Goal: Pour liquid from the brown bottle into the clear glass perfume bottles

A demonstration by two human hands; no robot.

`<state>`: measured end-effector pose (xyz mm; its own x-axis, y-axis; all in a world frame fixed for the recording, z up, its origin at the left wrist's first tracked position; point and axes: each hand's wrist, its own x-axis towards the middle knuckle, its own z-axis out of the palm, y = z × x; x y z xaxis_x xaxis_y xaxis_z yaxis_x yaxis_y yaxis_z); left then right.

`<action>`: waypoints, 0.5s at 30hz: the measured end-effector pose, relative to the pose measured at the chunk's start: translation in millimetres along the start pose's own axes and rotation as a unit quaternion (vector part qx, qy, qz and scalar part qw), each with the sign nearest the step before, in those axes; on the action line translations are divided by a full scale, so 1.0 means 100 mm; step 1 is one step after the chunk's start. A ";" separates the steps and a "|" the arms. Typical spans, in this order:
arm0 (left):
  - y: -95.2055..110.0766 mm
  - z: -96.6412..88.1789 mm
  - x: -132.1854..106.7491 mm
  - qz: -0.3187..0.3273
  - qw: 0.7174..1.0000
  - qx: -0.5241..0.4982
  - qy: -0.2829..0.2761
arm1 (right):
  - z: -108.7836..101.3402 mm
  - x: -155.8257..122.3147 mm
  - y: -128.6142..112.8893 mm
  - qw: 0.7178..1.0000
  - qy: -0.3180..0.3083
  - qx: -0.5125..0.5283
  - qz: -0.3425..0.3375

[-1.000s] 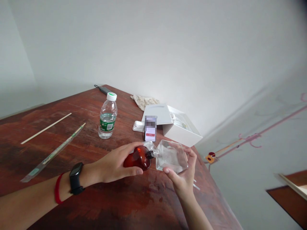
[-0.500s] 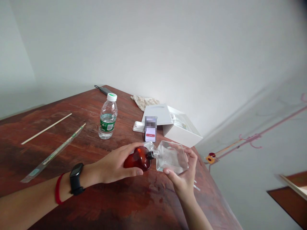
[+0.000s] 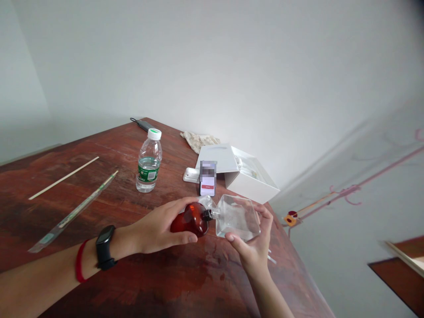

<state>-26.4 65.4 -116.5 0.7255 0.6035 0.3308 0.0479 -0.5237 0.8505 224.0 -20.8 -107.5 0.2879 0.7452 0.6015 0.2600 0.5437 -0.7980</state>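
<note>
My left hand point(image 3: 165, 227), with a black band at its wrist, is closed around a rounded amber bottle point(image 3: 197, 219) that lies tilted on its side. My right hand point(image 3: 255, 247) grips a clear square bottle point(image 3: 236, 216), also tipped sideways, its thumb on the near face. The necks of the two bottles meet at a dark ring point(image 3: 207, 214); whether one sits inside the other I cannot tell. Behind the amber bottle a clear plastic piece point(image 3: 208, 202) partly shows. Just beyond the hands a phone point(image 3: 207, 181) stands upright with its screen lit.
On the wooden table point(image 3: 132, 282), a water bottle point(image 3: 149, 165) stands left of the phone. A bare chopstick point(image 3: 64, 178) and a wrapped pair point(image 3: 76, 212) lie further left. At the back are a white box point(image 3: 251, 183), a cloth point(image 3: 200, 140) and a dark grey device point(image 3: 145, 126).
</note>
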 end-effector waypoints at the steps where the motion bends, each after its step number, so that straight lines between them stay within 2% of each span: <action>1: 0.00 0.00 0.00 0.000 1.000 -0.001 0.000 | 0.00 0.00 0.00 1.000 0.000 0.001 -0.001; 15: 0.00 0.00 0.00 -0.003 1.000 -0.001 0.003 | -0.01 0.03 0.00 0.999 -0.009 -0.023 -0.028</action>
<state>-26.2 65.0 -116.4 0.7213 0.6105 0.3273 0.0514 -0.5183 0.8536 225.5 -19.4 -105.6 0.2564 0.7213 0.6434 0.3166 0.5662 -0.7610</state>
